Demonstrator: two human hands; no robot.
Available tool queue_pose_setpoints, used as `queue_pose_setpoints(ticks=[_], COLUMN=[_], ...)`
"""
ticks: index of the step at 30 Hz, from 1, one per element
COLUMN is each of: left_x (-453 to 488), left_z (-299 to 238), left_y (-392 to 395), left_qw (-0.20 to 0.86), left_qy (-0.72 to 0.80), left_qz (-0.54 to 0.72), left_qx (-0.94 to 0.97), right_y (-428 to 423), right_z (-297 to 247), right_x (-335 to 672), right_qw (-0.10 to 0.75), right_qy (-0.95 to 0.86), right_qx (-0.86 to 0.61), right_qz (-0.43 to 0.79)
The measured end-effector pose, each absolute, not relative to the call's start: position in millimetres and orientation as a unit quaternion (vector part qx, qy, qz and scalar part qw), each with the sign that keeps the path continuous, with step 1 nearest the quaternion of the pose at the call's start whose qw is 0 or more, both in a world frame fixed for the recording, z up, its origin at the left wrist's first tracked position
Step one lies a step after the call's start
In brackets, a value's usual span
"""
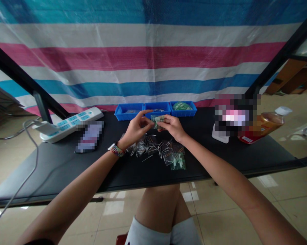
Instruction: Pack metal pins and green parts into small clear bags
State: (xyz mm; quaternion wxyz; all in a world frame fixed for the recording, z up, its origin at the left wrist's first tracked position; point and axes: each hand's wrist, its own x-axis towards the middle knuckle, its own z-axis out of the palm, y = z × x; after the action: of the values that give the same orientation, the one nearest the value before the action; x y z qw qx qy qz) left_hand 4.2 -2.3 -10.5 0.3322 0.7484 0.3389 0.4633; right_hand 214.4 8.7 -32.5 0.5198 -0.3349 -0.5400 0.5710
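Holding a green bag [156, 118], the right hand [172, 126] has its grip closed on it, thumb lying over the bag's near side. The left hand [138, 127] is at the bag's nine o'clock, thumb and forefinger curved at its edge; whether that grip pinches the bag, I cannot tell. At six o'clock from the bag, metal pins [153, 148] and clear bags [168, 157] lie heaped on the desk [253, 158], with a second green bag [179, 163] at five. Blue bins stand in a row: left bin [129, 116] at ten, middle bin [156, 106] at twelve, right bin [185, 114] at two.
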Motion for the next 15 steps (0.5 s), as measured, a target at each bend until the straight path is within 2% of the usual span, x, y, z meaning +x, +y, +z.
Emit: queue_pose_setpoints(ticks=[5,7,11,15], left_x=[-3.0,-4.3,-3.5,-1.9], left_z=[-0.6,2.5,1.1,-3.9], left_y=[-3.8,-4.4,-4.9,-3.9], left_qw=[0.133,0.090,0.105,0.172], left_qy=[0.313,0.306,0.320,0.374], left_qz=[0.404,0.370,0.381,0.422], left_qx=[0.849,0.873,0.861,0.808], right_y=[6.3,2.9,-1.5,-1.6], right_z=[-28.7,-26.3,-21.4,-17.2], right_x=[217.8,217.2,217.9,221.8], right_qw=[0.508,0.492,0.466,0.502], right_qy=[-0.527,-0.536,-0.552,-0.588], right_qx=[-0.331,-0.320,-0.306,-0.308], right_qz=[0.596,0.607,0.620,0.554])
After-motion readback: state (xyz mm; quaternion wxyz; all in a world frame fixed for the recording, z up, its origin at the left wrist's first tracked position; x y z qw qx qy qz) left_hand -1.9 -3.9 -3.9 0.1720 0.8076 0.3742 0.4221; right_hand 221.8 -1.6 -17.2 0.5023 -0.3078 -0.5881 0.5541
